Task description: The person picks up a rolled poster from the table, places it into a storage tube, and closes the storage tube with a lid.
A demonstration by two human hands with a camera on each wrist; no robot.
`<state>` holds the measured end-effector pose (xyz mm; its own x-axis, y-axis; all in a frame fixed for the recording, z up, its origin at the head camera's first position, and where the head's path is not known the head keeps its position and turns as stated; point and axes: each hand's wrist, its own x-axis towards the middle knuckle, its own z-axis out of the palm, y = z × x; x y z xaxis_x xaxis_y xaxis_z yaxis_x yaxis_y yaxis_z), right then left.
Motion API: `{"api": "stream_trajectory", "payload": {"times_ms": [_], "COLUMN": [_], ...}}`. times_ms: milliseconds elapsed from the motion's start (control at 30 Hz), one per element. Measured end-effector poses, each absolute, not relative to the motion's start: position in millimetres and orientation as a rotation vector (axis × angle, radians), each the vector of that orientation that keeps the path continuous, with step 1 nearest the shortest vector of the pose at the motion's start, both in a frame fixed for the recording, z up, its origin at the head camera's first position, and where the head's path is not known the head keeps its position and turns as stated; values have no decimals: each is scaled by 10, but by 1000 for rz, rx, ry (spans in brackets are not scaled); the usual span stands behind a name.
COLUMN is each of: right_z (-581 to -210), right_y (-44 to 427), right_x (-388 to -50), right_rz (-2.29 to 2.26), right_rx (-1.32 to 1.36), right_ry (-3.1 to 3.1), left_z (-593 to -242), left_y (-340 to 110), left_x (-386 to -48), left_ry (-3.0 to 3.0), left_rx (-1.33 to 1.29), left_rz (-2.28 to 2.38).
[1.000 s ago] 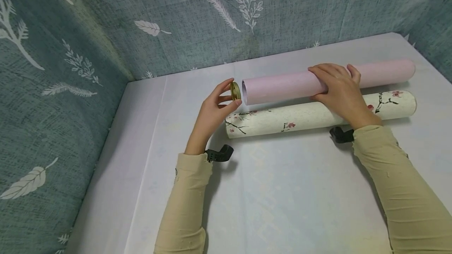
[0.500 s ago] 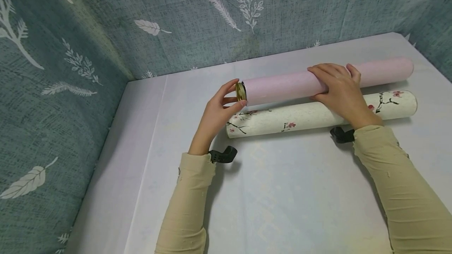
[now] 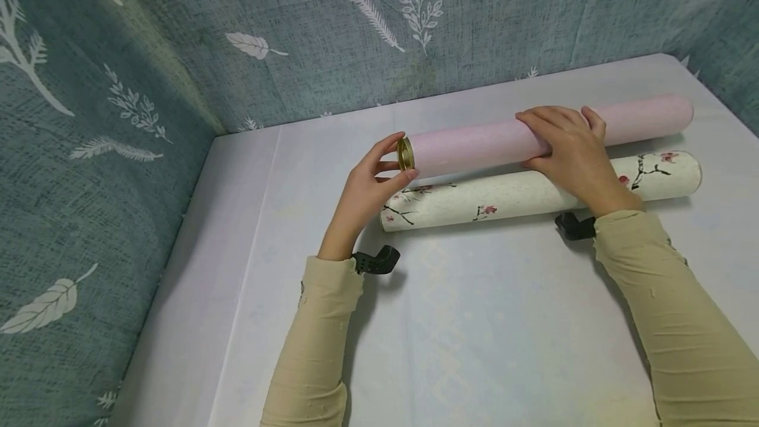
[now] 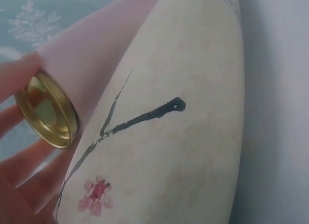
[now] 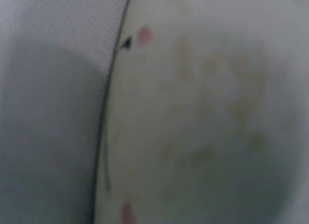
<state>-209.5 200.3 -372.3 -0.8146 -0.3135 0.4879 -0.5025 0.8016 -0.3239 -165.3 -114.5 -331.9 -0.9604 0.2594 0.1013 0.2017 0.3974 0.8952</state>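
Observation:
A pink cardboard tube lies at a slight slant across the far part of the table. My right hand grips it from above near its middle. At its left end sits a gold metal lid, pinched at the rim between the fingers and thumb of my left hand. In the left wrist view the lid meets the tube's end with no gap showing. Along the near side runs a cream tube printed with blossom branches. That cream tube fills most of the right wrist view, blurred.
A pale cloth covers the table. Behind it and at the left hangs a green curtain with white leaf prints. Black wrist mounts jut from both sleeves close to the table.
My left hand has moved right with the gold lid, from just off the pink tube's end to against it. The tube has shifted very slightly; my right hand keeps its place.

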Motion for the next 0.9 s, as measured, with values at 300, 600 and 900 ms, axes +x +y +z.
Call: {"api": "stream_trajectory", "payload": {"times_ms": [300, 600, 900], "right_z": [-3726, -3743, -3758], "right_y": [2005, 2006, 2007], "right_x": [-2087, -2091, -2095], "right_rz": [620, 619, 597], "right_rx": [618, 617, 621], "right_ry": [-2562, -2552, -2509], "left_z": [-3331, -3354, -3387], "left_y": [-1130, -1123, -1100], "left_x": [-1666, -1670, -1690], "left_ry": [2562, 2567, 2501], "left_rx": [401, 418, 354], "left_rz": [1656, 1678, 1767]}}
